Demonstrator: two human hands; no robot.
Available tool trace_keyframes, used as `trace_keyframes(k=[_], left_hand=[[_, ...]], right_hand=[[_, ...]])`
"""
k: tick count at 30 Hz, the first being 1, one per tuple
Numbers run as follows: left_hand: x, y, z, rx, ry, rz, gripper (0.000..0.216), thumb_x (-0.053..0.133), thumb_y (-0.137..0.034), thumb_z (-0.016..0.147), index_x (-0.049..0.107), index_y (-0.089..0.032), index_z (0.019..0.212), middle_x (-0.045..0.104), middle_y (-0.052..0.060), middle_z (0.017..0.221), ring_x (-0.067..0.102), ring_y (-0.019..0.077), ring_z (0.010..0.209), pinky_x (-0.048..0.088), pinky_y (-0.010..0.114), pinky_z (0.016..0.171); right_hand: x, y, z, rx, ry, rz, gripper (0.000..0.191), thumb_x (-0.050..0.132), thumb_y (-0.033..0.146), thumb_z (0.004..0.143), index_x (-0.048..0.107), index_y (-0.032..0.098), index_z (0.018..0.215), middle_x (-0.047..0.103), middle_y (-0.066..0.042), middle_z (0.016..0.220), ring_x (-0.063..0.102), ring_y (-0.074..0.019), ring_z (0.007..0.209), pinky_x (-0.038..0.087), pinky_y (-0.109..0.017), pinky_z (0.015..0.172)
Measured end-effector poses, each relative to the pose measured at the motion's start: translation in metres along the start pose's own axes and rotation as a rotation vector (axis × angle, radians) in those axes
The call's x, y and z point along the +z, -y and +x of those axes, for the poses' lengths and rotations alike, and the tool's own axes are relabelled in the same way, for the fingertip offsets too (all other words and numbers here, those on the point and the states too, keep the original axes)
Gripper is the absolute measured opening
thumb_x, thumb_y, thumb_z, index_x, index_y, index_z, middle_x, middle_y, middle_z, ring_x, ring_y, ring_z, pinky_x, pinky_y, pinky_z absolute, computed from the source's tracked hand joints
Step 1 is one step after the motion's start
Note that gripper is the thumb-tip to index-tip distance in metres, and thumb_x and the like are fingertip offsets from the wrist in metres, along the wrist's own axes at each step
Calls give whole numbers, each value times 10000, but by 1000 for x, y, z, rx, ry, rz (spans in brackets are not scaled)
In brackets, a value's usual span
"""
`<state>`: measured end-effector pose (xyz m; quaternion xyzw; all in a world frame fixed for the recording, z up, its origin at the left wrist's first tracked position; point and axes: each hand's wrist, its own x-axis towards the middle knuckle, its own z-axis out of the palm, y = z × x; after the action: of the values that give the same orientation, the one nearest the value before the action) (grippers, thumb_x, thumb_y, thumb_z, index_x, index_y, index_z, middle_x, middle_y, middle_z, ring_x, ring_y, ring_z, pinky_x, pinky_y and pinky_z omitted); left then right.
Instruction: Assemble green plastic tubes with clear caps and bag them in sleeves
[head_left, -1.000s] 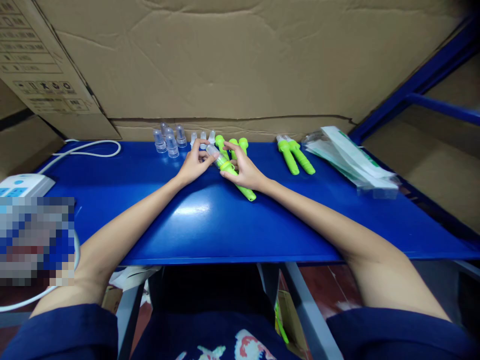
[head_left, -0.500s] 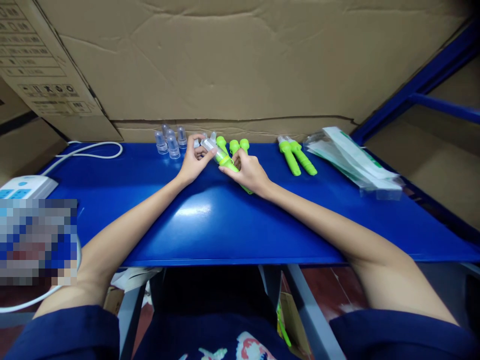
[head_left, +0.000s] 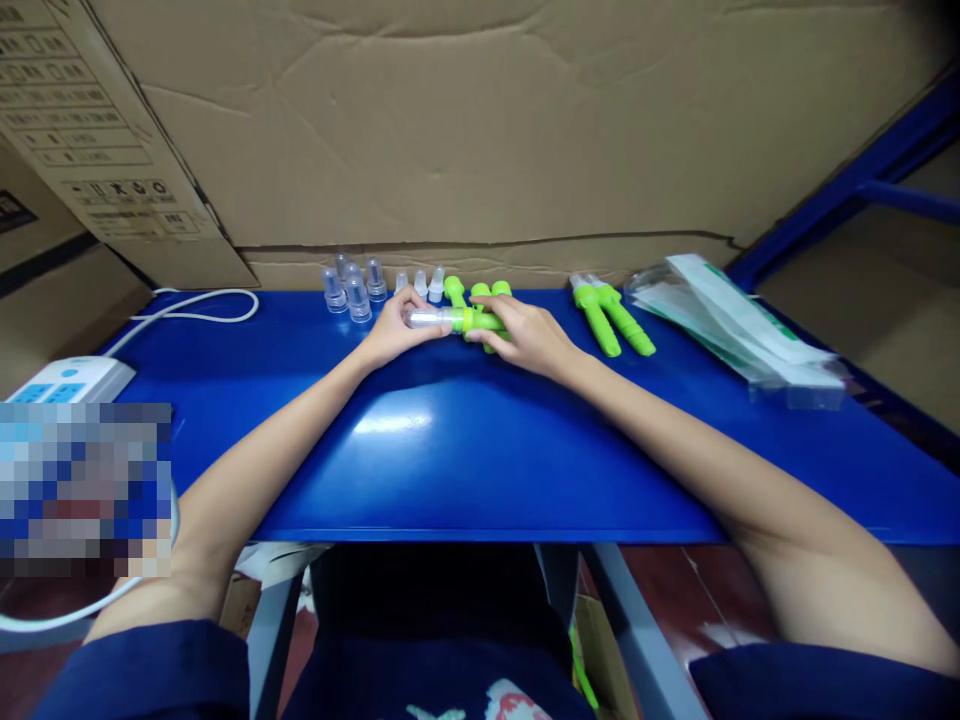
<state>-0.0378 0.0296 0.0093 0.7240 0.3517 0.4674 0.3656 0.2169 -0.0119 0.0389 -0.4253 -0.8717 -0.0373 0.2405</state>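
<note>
My left hand [head_left: 391, 334] is closed on a clear plastic cap [head_left: 426, 317], fingers behind it and thumb along its near side. The cap lies level, its right end over the yellow-green collar of a bright green ribbed handle [head_left: 486, 321]. My right hand [head_left: 534, 338] grips that handle from above; its palm hides the far end. Just behind stand several small clear pieces [head_left: 421, 284] and more green handles [head_left: 454, 290], partly covered by my fingers. To the left, several larger clear caps [head_left: 358, 298] stand upright on the blue table [head_left: 450, 460].
Two green handles with clear tips [head_left: 600, 325] lie to the right, beside flat plastic packets [head_left: 750, 325]. A white power strip [head_left: 105, 376] with its cable [head_left: 202, 317] sits at the left. Cardboard [head_left: 480, 130] walls the back; a blue metal frame [head_left: 825, 190] rises at the right.
The cap and handle have swung from slanted to level, lined up end to end. My right hand has turned over the handle. The whole view has shifted slightly.
</note>
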Motion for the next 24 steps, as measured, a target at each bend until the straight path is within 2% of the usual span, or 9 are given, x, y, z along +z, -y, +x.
trace_keyframes(k=[2,3,6,8,11,14,18,21,24], left_hand=[[-3,1,-1,6,37,36,707,922,-707,595,544,-199,911,746,61,896,720,210,793,572,327,703],[-5,1,-1,20,56,45,710,920,-695,611,576,-191,974,754,58,892,729,215,793,573,326,706],[-8,-5,-4,142,109,174,739,896,-590,727,623,-176,1276,783,68,979,761,238,891,589,357,828],[-9,-13,-6,266,131,429,614,810,-463,866,637,-183,1384,782,105,1119,756,263,1020,566,388,928],[-7,-25,-10,425,130,871,464,664,-341,992,660,-168,1423,756,164,1252,730,320,1137,526,429,963],[-2,-32,-13,516,100,1068,517,630,-459,1027,653,-148,1440,764,179,1217,745,325,1073,517,413,913],[5,-32,-15,579,-19,1070,674,639,-717,946,718,-172,1335,788,141,1099,753,295,965,504,379,845],[6,-32,-16,619,-100,1062,633,629,-739,941,766,-197,1238,802,113,1012,758,276,903,485,371,798],[7,-31,-16,642,-130,1059,574,648,-719,940,798,-215,1169,812,97,958,762,261,849,474,368,760]], right_hand=[[0,-10,0,-87,10,2,523,662,415,963,543,120,1378,672,-231,1337,706,-357,1134,603,-460,906],[0,-14,0,-116,12,-1,458,656,379,954,539,133,1322,668,-227,1312,706,-345,1100,604,-445,873],[3,-18,-1,-152,22,-55,227,545,297,987,543,165,1171,690,-194,1168,707,-312,964,582,-403,772],[5,-16,-2,-150,19,-120,224,497,316,1023,560,151,1161,712,-186,1090,710,-309,908,563,-394,750],[6,-10,-3,-125,-21,-197,301,463,329,1052,596,103,1198,736,-207,1062,718,-327,941,549,-400,799],[5,-8,-1,-89,-32,-223,327,449,301,1049,631,76,1200,748,-226,1075,714,-338,984,529,-404,846],[1,-4,0,-94,12,-196,321,410,258,1045,651,86,1169,746,-225,1107,697,-323,1012,496,-382,848],[-2,3,-1,-67,54,-169,316,386,249,1050,650,111,1153,751,-202,1104,693,-303,991,460,-354,777],[-7,10,-2,-16,146,-163,340,344,251,1064,659,127,1102,762,-170,1007,697,-287,887,402,-345,696]])
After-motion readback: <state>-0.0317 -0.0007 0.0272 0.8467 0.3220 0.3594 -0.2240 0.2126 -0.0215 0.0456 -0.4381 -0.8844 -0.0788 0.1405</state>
